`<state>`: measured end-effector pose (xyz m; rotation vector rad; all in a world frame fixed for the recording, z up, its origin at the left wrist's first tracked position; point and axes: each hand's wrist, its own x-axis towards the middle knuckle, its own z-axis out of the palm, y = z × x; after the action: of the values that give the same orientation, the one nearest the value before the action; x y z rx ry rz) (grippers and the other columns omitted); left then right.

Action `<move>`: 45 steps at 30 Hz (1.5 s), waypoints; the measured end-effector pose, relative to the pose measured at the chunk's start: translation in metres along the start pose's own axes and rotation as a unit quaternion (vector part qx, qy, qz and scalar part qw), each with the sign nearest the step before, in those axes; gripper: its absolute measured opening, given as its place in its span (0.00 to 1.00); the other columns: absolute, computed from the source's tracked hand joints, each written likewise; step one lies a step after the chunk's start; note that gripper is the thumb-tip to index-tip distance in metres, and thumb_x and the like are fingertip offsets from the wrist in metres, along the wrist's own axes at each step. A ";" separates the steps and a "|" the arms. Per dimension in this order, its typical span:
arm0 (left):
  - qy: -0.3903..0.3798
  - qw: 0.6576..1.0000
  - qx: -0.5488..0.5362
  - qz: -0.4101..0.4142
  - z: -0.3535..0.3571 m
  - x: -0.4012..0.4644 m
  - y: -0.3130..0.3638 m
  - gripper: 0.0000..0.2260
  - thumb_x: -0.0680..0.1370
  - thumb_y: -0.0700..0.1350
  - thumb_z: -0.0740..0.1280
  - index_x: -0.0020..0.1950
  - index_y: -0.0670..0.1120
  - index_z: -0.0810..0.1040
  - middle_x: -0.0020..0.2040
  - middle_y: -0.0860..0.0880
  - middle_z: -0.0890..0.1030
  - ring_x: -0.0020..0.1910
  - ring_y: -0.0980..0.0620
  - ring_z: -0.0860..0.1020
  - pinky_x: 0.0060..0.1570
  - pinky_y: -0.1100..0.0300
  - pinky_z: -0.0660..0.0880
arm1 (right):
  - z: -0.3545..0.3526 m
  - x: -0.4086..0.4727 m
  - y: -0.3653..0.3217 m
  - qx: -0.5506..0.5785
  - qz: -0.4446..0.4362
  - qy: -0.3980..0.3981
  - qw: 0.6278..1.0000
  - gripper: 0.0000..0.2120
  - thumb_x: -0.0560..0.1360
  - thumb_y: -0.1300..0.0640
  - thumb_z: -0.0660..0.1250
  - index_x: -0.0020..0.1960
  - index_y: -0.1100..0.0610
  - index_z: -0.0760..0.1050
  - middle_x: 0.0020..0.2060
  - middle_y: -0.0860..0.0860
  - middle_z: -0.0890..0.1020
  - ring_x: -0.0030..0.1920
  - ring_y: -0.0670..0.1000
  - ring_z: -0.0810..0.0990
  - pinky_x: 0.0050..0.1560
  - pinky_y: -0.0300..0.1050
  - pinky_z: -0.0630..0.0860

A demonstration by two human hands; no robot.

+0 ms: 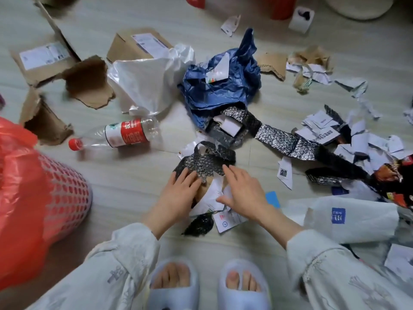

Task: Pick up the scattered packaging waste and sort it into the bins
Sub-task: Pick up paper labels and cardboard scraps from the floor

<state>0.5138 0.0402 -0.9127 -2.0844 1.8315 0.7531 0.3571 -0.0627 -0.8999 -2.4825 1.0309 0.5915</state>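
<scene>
- Nearest, two feet in pale slippers (172,285) are standing on the floor (125,175), and the person is crouching over the litter.
- The left hand (178,191) is lying with fingers straight on a black and silver bubble wrap piece (201,162); it is touching, not gripping.
- The right hand (243,191) is reaching with fingers spread over the torn white paper scraps (214,198).
- I am judging the step as gathering this small pile; next, both hands need to close on it and carry it to the red-lined bin (42,193) at the left.
- Further away, a plastic bottle (120,135), a blue bag (221,86) and cardboard boxes (134,45) are waiting.
</scene>
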 end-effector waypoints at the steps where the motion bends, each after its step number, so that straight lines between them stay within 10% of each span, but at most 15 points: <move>1: 0.028 1.000 -0.001 0.005 0.009 0.001 0.000 0.32 0.75 0.45 0.65 0.75 0.47 0.54 0.77 0.45 0.52 0.75 0.44 0.51 0.72 0.48 0.51 | 0.005 0.003 -0.002 0.004 0.006 -0.003 1.000 0.43 0.73 0.38 0.62 0.76 0.55 0.44 0.75 0.53 0.54 0.73 0.54 0.55 0.69 0.52 0.63; 5: 0.125 0.991 -0.037 0.002 0.022 0.008 0.001 0.31 0.64 0.48 0.74 0.64 0.47 0.68 0.61 0.45 0.75 0.60 0.42 0.74 0.53 0.51 0.74 | 0.022 0.007 0.001 0.000 0.011 0.014 1.000 0.37 0.74 0.45 0.65 0.74 0.57 0.51 0.70 0.53 0.62 0.67 0.55 0.62 0.63 0.50 0.66; 10: 0.157 0.983 -0.098 0.000 0.020 0.009 0.008 0.28 0.69 0.41 0.67 0.68 0.46 0.66 0.66 0.43 0.69 0.65 0.41 0.68 0.56 0.48 0.69 | 0.026 -0.001 0.005 0.048 0.013 0.073 0.996 0.16 0.76 0.55 0.62 0.62 0.59 0.69 0.59 0.55 0.70 0.60 0.56 0.67 0.58 0.50 0.69; 20: 0.097 0.986 -0.139 0.006 0.028 -0.004 0.009 0.29 0.70 0.31 0.63 0.71 0.42 0.63 0.72 0.36 0.59 0.72 0.37 0.57 0.70 0.48 0.60 | 0.031 -0.024 0.023 0.133 0.079 0.204 0.967 0.09 0.70 0.68 0.67 0.50 0.65 0.77 0.52 0.61 0.77 0.49 0.62 0.76 0.42 0.52 0.75; 28: 0.096 0.992 -0.077 -0.023 0.019 -0.001 0.003 0.12 0.72 0.38 0.66 0.55 0.45 0.76 0.52 0.44 0.74 0.53 0.41 0.72 0.50 0.50 0.68 | 0.026 -0.037 0.049 0.331 0.205 0.197 0.900 0.05 0.72 0.68 0.65 0.45 0.63 0.79 0.48 0.57 0.77 0.45 0.51 0.73 0.42 0.31 0.60; 34: 0.157 0.983 -0.100 -0.004 0.010 0.004 0.004 0.16 0.78 0.50 0.60 0.63 0.45 0.74 0.58 0.41 0.74 0.54 0.39 0.74 0.39 0.49 0.76 | 0.021 -0.041 0.043 0.392 0.217 0.175 0.877 0.05 0.72 0.67 0.66 0.46 0.61 0.79 0.43 0.54 0.80 0.44 0.51 0.75 0.46 0.41 0.69; 41: 0.076 0.997 0.026 0.003 0.005 0.031 -0.020 0.29 0.78 0.61 0.54 0.76 0.56 0.48 0.76 0.41 0.46 0.74 0.38 0.51 0.70 0.44 0.52 | 0.015 -0.030 0.041 0.332 0.187 0.150 0.912 0.05 0.73 0.66 0.63 0.47 0.63 0.77 0.42 0.52 0.75 0.43 0.51 0.69 0.39 0.38 0.58; 45: 0.052 0.998 0.024 -0.009 0.011 0.028 -0.020 0.30 0.76 0.56 0.63 0.75 0.56 0.55 0.74 0.40 0.56 0.69 0.40 0.60 0.65 0.48 0.61 | 0.009 -0.019 0.036 0.358 0.207 0.143 0.899 0.04 0.73 0.65 0.62 0.41 0.58 0.72 0.38 0.52 0.74 0.41 0.53 0.69 0.33 0.41 0.59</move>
<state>0.5328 0.0254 -0.9400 -2.1438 1.8627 0.6003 0.3162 -0.0712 -0.9048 -1.7260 1.5649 -0.0710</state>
